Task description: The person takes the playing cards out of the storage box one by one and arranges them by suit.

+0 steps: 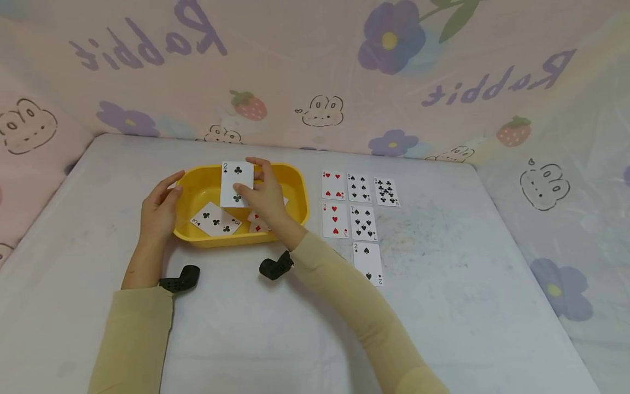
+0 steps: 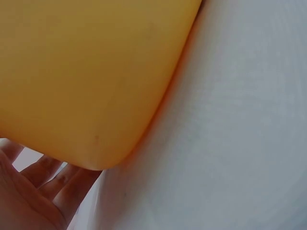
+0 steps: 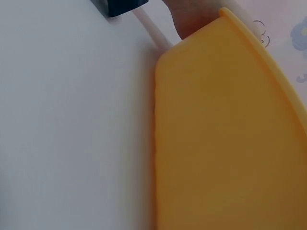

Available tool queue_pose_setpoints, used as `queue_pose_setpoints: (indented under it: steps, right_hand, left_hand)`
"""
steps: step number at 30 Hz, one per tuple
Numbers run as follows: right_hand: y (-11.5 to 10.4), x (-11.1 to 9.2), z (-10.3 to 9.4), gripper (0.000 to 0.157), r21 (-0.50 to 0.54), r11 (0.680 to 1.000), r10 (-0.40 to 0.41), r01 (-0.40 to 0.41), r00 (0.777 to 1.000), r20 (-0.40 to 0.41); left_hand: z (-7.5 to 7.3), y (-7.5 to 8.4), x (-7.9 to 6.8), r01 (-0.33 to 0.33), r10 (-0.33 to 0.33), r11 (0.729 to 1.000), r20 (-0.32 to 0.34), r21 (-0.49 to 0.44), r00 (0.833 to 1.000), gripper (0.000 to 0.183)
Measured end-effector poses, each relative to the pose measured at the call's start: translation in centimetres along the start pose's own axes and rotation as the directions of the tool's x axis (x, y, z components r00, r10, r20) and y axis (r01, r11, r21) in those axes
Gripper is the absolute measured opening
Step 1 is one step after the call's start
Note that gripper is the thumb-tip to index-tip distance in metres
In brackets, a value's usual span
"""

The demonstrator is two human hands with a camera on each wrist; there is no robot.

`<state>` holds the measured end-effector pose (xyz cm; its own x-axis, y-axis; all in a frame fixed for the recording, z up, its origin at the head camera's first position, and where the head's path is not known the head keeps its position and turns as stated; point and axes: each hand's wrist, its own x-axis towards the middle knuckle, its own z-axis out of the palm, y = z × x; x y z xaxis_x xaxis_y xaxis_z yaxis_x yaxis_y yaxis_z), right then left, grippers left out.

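Observation:
My right hand [image 1: 268, 194] pinches a two of clubs [image 1: 228, 186] face up over the yellow basin [image 1: 241, 239], thumb on the card's face. At the basin's left end, my left hand [image 1: 159, 210] holds the rim. The left wrist view shows that hand's fingers [image 2: 72, 189] against the outer wall. Inside the basin lie a three of clubs [image 1: 215, 220] and red diamond cards [image 1: 257, 223], partly hidden by the right hand. The right wrist view is mostly filled by the basin's outer wall [image 3: 225, 129].
Right of the basin, face-up cards lie in rows: four of hearts [image 1: 333, 186], six of spades [image 1: 359, 188], nine of clubs [image 1: 386, 192], three of hearts [image 1: 335, 220], seven of spades [image 1: 363, 223]. A two of spades [image 1: 367, 260] lies nearest, beside the right sleeve [image 1: 354, 295]. Printed cloth [image 1: 275, 65] hangs behind.

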<state>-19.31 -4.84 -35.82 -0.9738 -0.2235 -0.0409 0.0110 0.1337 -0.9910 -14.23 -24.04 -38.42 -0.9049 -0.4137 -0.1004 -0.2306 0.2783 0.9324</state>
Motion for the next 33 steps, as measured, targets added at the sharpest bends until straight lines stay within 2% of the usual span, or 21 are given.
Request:
queue_pose_setpoints:
  steps: [4, 13, 16, 23, 33]
  right_hand:
    - [-0.2, -0.2, -0.6, 0.059, 0.037, 0.999, -0.014, 0.015, 1.0, -0.02]
    - [-0.1, -0.4, -3.2, 0.059, 0.038, 0.997, -0.06, 0.061, 0.998, -0.027]
    - [-0.1, -0.5, -4.4, 0.059, 0.006, 0.997, -0.077, 0.077, 0.997, -0.032]
    - [-0.3, -0.9, -6.7, 0.058, -0.064, 0.996, -0.064, 0.06, 0.996, -0.06]
    - [0.6, -1.0, -9.9, 0.06, -0.088, 0.995, -0.059, 0.049, 0.991, -0.122]
  left_hand:
    - [0.0, 0.0, 0.0, 0.006, -0.006, 1.0, -0.008, -0.003, 1.0, 0.04]
    - [-0.2, -0.1, 0.2, 0.013, -0.013, 1.0, 0.0, 0.012, 1.0, 0.04]
    - [-0.2, -0.1, 0.2, 0.017, -0.017, 1.0, 0.005, 0.008, 1.0, 0.04]
    - [-0.1, 0.0, 0.1, 0.03, -0.03, 1.0, 0.005, 0.003, 1.0, 0.04]
    - [0.0, 0.0, 0.1, 0.021, -0.021, 1.0, 0.008, 0.023, 1.0, 0.041]
